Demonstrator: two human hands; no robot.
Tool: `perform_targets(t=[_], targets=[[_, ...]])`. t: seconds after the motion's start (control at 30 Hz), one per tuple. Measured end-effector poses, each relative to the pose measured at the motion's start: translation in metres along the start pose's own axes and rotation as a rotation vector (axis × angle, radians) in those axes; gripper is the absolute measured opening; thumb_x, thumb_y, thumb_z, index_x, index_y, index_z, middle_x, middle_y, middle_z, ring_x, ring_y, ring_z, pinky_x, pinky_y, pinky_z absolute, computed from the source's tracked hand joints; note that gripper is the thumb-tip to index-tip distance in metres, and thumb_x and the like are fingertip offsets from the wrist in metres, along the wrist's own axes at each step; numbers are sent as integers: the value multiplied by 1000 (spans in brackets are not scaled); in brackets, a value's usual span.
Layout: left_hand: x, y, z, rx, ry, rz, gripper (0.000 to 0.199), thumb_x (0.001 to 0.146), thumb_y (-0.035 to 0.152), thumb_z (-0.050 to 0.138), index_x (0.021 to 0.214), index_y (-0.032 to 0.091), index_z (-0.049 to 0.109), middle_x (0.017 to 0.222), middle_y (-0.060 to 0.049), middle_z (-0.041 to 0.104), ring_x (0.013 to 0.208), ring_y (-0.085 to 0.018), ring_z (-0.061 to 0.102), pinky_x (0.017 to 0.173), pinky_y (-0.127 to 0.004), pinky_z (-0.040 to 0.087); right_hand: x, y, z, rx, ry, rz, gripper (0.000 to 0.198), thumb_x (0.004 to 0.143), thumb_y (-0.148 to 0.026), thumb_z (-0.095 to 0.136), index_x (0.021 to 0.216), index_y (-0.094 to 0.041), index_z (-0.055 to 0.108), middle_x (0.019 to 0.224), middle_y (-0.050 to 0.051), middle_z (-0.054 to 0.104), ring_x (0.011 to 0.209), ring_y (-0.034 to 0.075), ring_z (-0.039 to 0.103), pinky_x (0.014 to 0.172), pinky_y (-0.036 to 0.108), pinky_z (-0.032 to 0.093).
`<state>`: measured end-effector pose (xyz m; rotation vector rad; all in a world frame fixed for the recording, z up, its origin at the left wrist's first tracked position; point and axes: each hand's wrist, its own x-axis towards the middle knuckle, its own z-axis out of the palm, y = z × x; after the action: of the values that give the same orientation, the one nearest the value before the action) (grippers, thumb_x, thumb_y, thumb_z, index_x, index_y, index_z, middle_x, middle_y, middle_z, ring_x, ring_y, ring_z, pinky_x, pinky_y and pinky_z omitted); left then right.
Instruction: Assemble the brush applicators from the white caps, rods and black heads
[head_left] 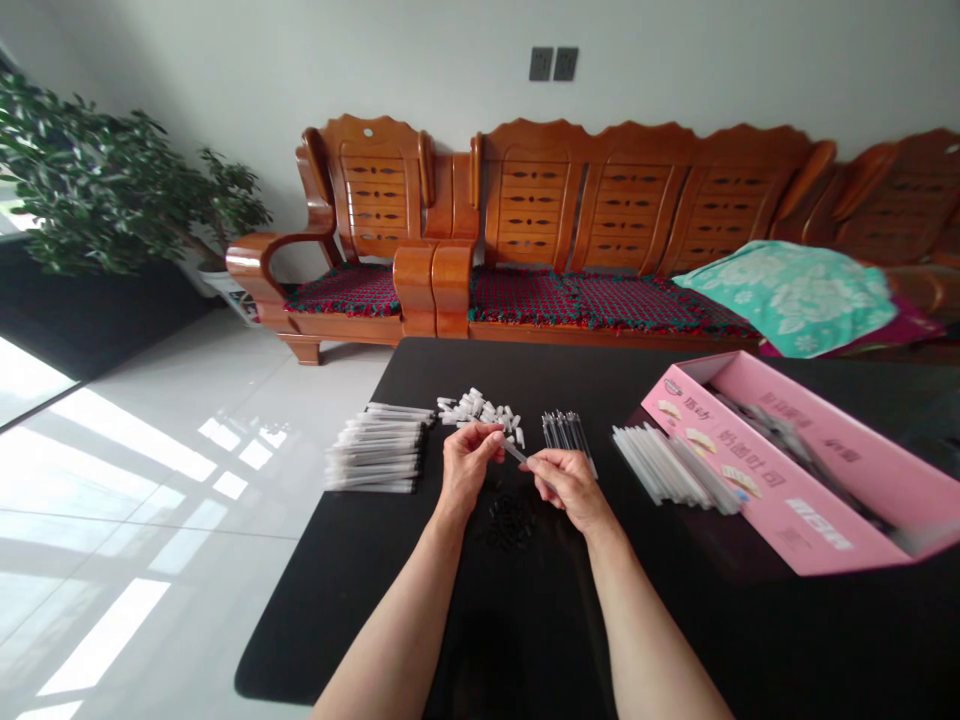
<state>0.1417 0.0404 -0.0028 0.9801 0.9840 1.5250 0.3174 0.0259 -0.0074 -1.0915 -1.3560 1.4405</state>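
Between my two hands a slim whitish pen [514, 452] slants over the middle of the table. My left hand [466, 468] pinches its far-left end, where fingertips hide whether a cap sits on it. Closed round the other end is my right hand [571, 488]. Just beyond my left hand lies a heap of small white pen caps [480, 408]. Dark pen refills [568, 432] are lined up behind my right hand. Below the hands, small black plugs [510, 522] form a loose pile. Translucent pen barrels [671, 468] lie to the right, and whitish pens [379, 450] are stacked to the left.
A long pink box [765, 480], open on top with dark contents, stands on the black table [337, 600] at the right. Behind the table runs a wooden bench [536, 200] with a turquoise cushion [802, 295]. Potted plants [112, 185] are at the far left.
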Motion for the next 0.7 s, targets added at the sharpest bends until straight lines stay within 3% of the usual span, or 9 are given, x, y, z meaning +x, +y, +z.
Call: perform_targets(t=[0.13, 0.23, 0.37, 0.47, 0.7], targets=[[11, 20, -31, 56, 224, 179, 31, 76, 36, 74, 96, 12, 73, 66, 0, 64, 54, -9, 56, 53, -20, 47, 0, -3, -4, 11, 144, -81, 35, 85, -47, 64, 93, -15, 74, 62, 3, 67, 40, 8, 46, 35, 19, 26], [20, 39, -70, 168, 582, 347, 34, 77, 37, 71, 101, 13, 72, 63, 2, 62, 54, -9, 55, 54, -20, 46, 0, -3, -8, 47, 237, -111, 34, 83, -47, 66, 90, -15, 73, 61, 3, 66, 39, 8, 46, 34, 20, 26], [24, 54, -118, 431, 1002, 409, 36, 78, 41, 64, 98, 13, 74, 65, 0, 63, 57, -13, 59, 57, -24, 49, 1, -1, -6, 43, 226, -104, 33, 81, -47, 68, 88, -15, 74, 59, 2, 66, 38, 8, 46, 34, 19, 25], [24, 57, -137, 643, 1114, 359, 38, 80, 43, 60, 98, 14, 75, 70, -3, 67, 63, -16, 61, 64, -29, 51, 1, 0, -4, 17, 213, -96, 33, 81, -46, 68, 88, -15, 74, 59, 3, 66, 39, 8, 46, 34, 19, 25], [23, 54, -149, 954, 1146, 151, 38, 83, 48, 55, 98, 22, 78, 74, -5, 70, 70, -21, 62, 72, -33, 47, 1, 4, -8, 27, 196, -99, 31, 82, -44, 68, 90, -15, 74, 60, 3, 66, 39, 8, 47, 34, 19, 26]])
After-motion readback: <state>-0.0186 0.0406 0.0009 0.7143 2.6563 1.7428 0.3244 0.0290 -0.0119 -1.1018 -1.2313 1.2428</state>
